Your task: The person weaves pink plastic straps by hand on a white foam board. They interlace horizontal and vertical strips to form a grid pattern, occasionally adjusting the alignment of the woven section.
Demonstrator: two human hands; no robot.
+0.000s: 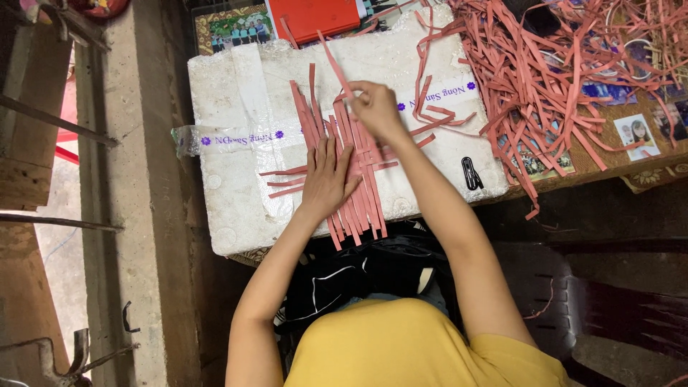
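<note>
A concrete ledge point(115, 179) runs left — a dark plastic chair point(573, 301) stands lower right.

My left hand point(326, 179) presses flat on woven pink strips point(358, 193) atop a white foam box point(236, 107); my right hand point(376, 107) pinches one strip point(333, 61).

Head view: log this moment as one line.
left hand: flat on woven pink strips | right hand: pinching one strip | base: white foam box

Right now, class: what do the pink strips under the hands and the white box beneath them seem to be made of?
Pink strips: probably thin plastic or paper band, matte; they lie flat and curl at loose ends. White box: likely foam, with a pebbly, dented surface and clear tape across it.
</note>
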